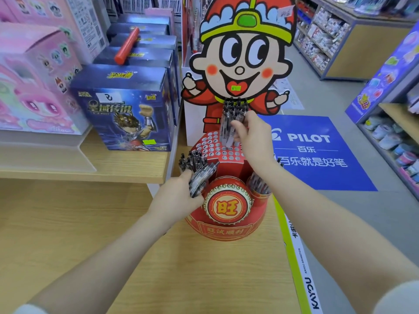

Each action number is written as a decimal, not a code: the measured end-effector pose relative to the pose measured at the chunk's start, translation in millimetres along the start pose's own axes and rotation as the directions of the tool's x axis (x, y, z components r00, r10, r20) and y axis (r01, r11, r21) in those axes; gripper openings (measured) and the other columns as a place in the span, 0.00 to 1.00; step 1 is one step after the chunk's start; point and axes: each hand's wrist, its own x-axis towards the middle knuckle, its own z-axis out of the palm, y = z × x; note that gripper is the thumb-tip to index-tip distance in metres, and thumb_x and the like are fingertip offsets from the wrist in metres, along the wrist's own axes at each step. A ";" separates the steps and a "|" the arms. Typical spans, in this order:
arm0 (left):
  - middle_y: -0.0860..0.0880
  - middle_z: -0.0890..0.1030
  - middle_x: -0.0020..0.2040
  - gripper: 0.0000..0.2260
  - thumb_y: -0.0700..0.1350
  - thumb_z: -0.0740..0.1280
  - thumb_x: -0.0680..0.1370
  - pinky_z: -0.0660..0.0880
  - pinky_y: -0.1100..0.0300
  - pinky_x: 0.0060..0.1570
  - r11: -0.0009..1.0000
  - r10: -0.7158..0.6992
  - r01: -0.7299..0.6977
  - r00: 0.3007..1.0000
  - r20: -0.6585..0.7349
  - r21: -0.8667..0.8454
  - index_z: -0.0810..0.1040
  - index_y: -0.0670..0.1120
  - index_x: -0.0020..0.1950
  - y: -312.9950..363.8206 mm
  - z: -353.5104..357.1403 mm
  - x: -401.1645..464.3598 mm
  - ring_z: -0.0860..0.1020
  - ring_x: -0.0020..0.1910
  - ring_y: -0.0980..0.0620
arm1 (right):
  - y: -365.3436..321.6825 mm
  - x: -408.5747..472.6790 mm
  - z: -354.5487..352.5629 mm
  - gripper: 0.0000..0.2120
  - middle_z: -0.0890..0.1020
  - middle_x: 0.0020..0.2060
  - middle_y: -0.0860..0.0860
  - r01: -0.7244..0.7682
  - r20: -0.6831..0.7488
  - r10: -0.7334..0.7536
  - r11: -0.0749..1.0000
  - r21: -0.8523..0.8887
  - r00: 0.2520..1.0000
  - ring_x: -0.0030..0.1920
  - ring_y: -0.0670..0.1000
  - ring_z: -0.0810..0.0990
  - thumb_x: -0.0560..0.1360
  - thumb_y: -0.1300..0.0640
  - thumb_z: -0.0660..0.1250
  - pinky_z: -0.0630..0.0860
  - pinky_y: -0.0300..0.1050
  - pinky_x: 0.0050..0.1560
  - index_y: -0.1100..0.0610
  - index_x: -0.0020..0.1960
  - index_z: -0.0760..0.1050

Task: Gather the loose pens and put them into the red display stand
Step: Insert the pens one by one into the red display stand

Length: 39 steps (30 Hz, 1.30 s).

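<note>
The red display stand (226, 225) sits on a wooden counter, with a perforated top tier (210, 146) and a cartoon figure backboard. My right hand (254, 137) grips an upright bundle of clear pens with black caps (230, 116) just above the holes of the top tier. At the stand's left side my left hand (179, 196) holds a second, tilted bundle of the same pens (197, 171). More pens stand in a red cup (259, 186) at the stand's right front.
Blue boxed toys (127, 109) and pink boxes (34, 87) fill the raised shelf on the left, with a red tube (127, 45) lying on top. The wooden counter (204, 279) extends toward me. An aisle with a blue floor sticker (317, 152) and shelves lies to the right.
</note>
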 end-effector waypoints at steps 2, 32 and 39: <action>0.56 0.73 0.32 0.10 0.46 0.68 0.73 0.65 0.65 0.25 1.000 0.005 -0.005 1.000 -0.002 0.003 0.69 0.48 0.50 0.3 0.4 0.6 0.71 0.30 0.61 | -1.3 0.4 -0.6 0.13 0.80 0.34 0.58 0.008 0.004 -0.008 1.000 0.020 1.000 0.37 0.60 0.80 0.78 0.53 0.63 0.77 0.59 0.39 0.58 0.39 0.64; 0.53 0.76 0.37 0.12 0.47 0.69 0.72 0.71 0.62 0.31 1.000 0.029 -0.029 0.999 -0.022 -0.003 0.71 0.48 0.52 3.0 4.7 -18.8 0.77 0.37 0.52 | -26.6 -75.0 -20.1 0.10 0.79 0.41 0.46 -0.394 0.593 0.210 0.897 0.200 0.778 0.30 0.45 0.77 0.79 0.50 0.61 0.72 0.36 0.30 0.56 0.47 0.77; 0.49 0.78 0.36 0.10 0.47 0.69 0.71 0.77 0.53 0.36 1.000 -0.004 0.004 0.999 -0.044 -0.009 0.71 0.46 0.47 10.9 14.8 -21.6 0.78 0.36 0.48 | -18.3 -93.1 -18.8 0.08 0.79 0.34 0.52 -0.563 0.626 0.245 0.736 0.377 0.740 0.36 0.46 0.79 0.77 0.60 0.65 0.78 0.38 0.39 0.56 0.39 0.75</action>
